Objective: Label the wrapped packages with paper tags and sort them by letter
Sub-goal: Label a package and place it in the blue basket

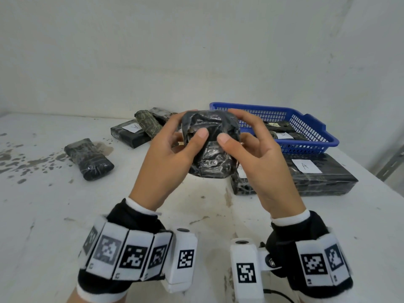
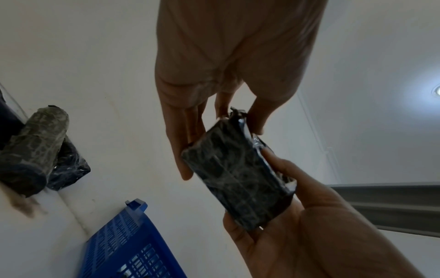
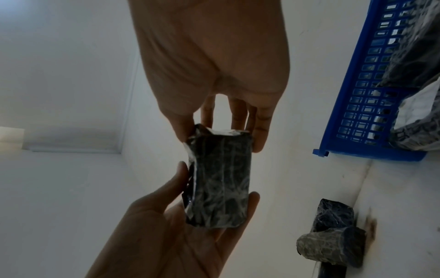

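Observation:
A black plastic-wrapped package [image 1: 209, 147] is held up above the table between both hands. My left hand [image 1: 189, 124] grips its left side, thumb on the near face and fingers behind. My right hand [image 1: 229, 124] grips the right side the same way. No paper tag shows on the faces I can see. The left wrist view shows the left hand [image 2: 221, 146] pinching the top end of the package [image 2: 238, 178]. In the right wrist view the right hand [image 3: 221, 141] holds the package [image 3: 219, 180] from above, with the other palm under it.
A blue basket [image 1: 310, 125] at back right holds tagged packages. In front of it lies a large black package [image 1: 323, 178] with a tag [image 1: 306, 166] marked A. At the back are a flat tagged package [image 1: 129, 133] and a camouflage roll [image 1: 148, 124]. An untagged package [image 1: 89, 159] lies left.

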